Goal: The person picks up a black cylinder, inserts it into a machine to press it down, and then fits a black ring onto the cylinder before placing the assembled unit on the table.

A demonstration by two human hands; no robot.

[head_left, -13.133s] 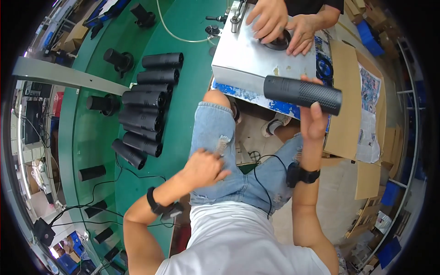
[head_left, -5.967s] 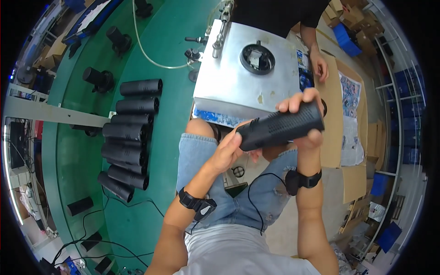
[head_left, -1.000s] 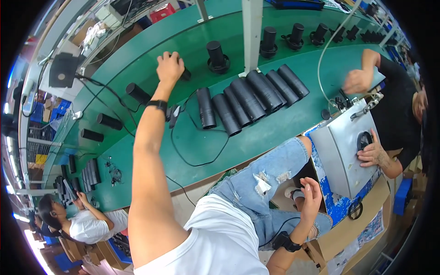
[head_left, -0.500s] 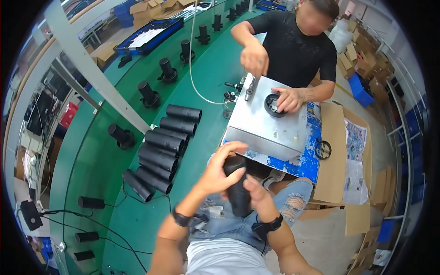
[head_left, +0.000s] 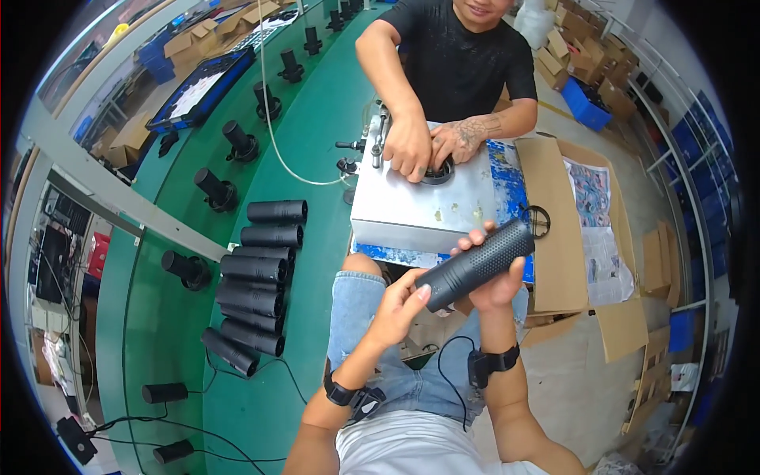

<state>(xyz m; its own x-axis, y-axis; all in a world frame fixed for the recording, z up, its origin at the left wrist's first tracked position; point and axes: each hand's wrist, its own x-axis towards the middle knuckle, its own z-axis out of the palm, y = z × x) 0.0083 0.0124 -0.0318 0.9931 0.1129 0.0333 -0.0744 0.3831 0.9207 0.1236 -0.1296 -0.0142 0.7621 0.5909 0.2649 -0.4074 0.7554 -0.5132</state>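
A black cylindrical housing [head_left: 476, 266], perforated over its far half and smooth with ring lines at the near end, is held tilted above my lap, its perforated end up to the right. My left hand [head_left: 398, 309] grips the near lower end, thumb on top. My right hand [head_left: 499, 286] wraps it from beneath, with fingertips showing over its far side. Left of my hands, several similar black cylinders [head_left: 252, 297] lie side by side on the green bench [head_left: 317, 261].
Across from me a person in a black shirt works with both hands on a black ring [head_left: 438, 172] on a metal box [head_left: 412, 226]. An open cardboard box [head_left: 550, 261] stands at the right. Upright black parts [head_left: 214, 190] line the bench; cables [head_left: 229, 427] run at lower left.
The cylinder has gone from nearly upright to tilted and moved right, with both hands on it. My view has shifted. The other person's raised hand has come down to the black ring.
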